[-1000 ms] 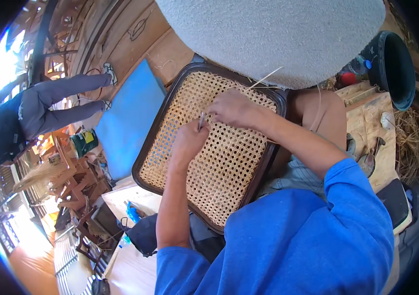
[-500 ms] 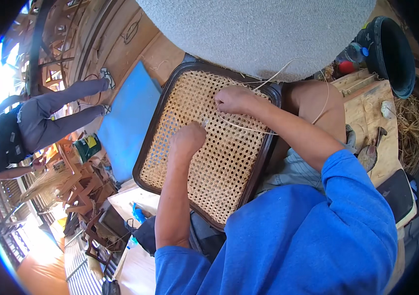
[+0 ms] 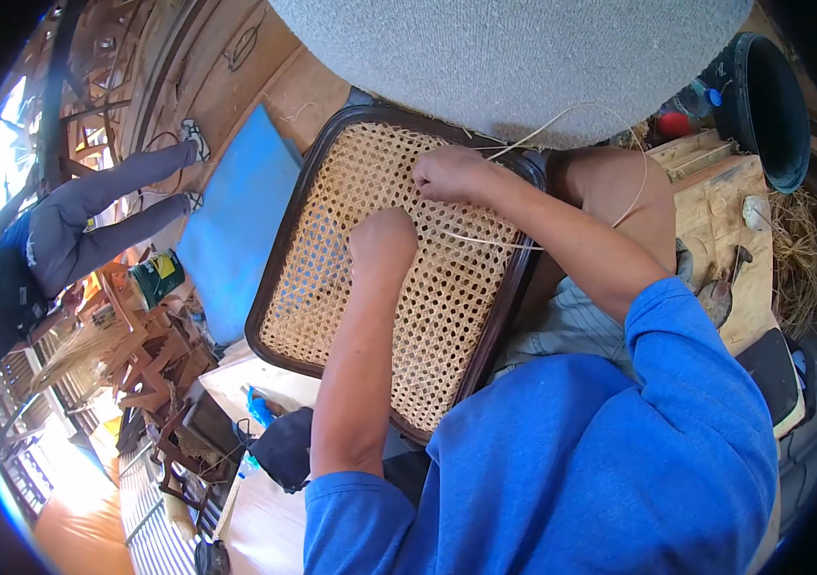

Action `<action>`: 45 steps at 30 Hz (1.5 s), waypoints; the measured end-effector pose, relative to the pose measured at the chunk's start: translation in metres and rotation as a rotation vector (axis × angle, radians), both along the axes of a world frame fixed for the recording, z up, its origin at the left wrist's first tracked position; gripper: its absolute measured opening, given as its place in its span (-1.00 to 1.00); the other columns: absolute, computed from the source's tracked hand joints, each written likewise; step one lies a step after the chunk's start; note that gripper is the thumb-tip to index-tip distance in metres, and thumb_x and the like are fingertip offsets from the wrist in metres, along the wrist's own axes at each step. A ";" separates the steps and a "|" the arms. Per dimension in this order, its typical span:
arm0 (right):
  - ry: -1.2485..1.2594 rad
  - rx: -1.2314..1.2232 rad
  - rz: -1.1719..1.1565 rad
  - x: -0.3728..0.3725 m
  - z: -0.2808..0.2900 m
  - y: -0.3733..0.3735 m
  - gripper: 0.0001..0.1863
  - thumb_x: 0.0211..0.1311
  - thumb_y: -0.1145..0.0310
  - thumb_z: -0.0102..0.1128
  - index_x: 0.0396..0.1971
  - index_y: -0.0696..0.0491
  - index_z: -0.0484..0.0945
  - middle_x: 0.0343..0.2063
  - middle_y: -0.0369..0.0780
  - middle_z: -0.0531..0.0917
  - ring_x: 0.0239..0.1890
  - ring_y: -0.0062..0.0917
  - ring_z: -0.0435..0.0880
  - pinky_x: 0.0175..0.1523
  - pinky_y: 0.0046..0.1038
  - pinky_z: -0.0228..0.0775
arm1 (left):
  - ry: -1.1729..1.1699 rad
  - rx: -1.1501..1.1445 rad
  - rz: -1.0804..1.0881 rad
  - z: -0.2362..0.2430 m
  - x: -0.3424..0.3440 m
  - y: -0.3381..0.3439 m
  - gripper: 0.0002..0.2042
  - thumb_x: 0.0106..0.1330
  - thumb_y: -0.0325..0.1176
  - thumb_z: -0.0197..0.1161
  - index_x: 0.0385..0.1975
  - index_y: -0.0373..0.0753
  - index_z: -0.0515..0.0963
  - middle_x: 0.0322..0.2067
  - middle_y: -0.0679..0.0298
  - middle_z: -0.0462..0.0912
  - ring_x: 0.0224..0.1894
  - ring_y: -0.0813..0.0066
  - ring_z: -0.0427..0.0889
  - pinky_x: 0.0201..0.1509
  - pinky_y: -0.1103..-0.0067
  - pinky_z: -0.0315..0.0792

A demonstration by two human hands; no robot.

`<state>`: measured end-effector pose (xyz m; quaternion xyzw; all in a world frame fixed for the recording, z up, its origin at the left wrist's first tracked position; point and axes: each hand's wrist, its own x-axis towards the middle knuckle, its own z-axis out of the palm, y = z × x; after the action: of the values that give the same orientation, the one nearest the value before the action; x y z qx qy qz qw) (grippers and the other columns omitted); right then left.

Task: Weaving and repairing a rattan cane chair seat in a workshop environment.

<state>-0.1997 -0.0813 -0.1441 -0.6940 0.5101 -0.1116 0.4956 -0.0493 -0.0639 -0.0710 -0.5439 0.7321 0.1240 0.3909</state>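
A cane-webbing panel (image 3: 332,206) in a dark brown frame with rounded corners lies tilted across my lap. My left hand (image 3: 384,241) is closed in a fist against the middle of the webbing; whatever its fingers hold is hidden. Near the panel's upper right, my right hand (image 3: 450,174) is pinched shut on a thin, pale cane strand (image 3: 554,121). The strand comes out behind that hand, loops over my knee, and another length of it runs across the webbing below my right wrist. My fingertips are turned away, so the exact grip does not show.
A grey cloth-covered bulk (image 3: 514,62) rises beyond the panel. Left are a blue sheet (image 3: 241,220) and a standing person (image 3: 73,220). On the right, a wooden bench (image 3: 720,220) holds a hammer-like tool (image 3: 740,261), beside a black bucket (image 3: 770,110) and straw (image 3: 801,259).
My left hand has moved up and slightly right over the webbing, closer to the right hand. The right hand has risen a little. The strand's loop has shifted.
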 end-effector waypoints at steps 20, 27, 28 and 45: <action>-0.421 -0.012 -0.035 0.031 0.020 0.011 -0.71 0.10 0.08 0.19 -0.46 0.02 0.58 -0.51 -0.18 0.62 -0.42 -0.41 0.59 -0.27 -0.34 0.38 | 0.114 -0.203 0.241 0.085 0.054 0.008 -0.62 0.23 -0.06 0.03 -0.42 -0.31 0.57 -0.38 -0.11 0.59 -0.27 -0.10 0.57 -0.17 0.17 0.40; -0.228 0.008 -0.124 0.015 0.005 0.003 -0.78 -0.04 0.18 0.20 -0.58 0.03 0.54 -0.57 -0.14 0.60 -0.50 -0.32 0.57 -0.37 -0.29 0.37 | 0.053 -0.055 0.090 0.027 0.030 -0.008 -0.69 0.24 -0.16 0.00 -0.36 -0.23 0.62 -0.33 -0.02 0.64 -0.21 0.00 0.62 -0.12 0.23 0.47; -0.262 -0.100 -0.118 0.018 -0.015 0.001 -0.82 -0.10 0.24 0.19 -0.59 0.04 0.53 -0.59 -0.14 0.59 -0.52 -0.30 0.56 -0.39 -0.29 0.37 | 0.046 -0.062 0.063 0.025 0.026 -0.010 -0.70 0.23 -0.17 0.01 -0.38 -0.23 0.62 -0.35 -0.01 0.65 -0.23 0.02 0.63 -0.14 0.24 0.48; -0.105 -0.341 -0.050 0.053 -0.014 0.019 -0.90 -0.03 0.37 0.12 -0.46 0.00 0.56 -0.43 -0.17 0.61 -0.31 -0.25 0.59 -0.24 -0.26 0.44 | 0.122 -0.223 0.082 0.023 0.016 0.009 -0.69 0.23 -0.20 0.01 -0.48 -0.30 0.61 -0.41 -0.06 0.64 -0.29 -0.01 0.64 -0.16 0.23 0.47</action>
<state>-0.1466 -0.0619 -0.1578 -0.7484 0.4744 -0.2449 0.3936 -0.0333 -0.0550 -0.0482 -0.6049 0.7409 0.0908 0.2773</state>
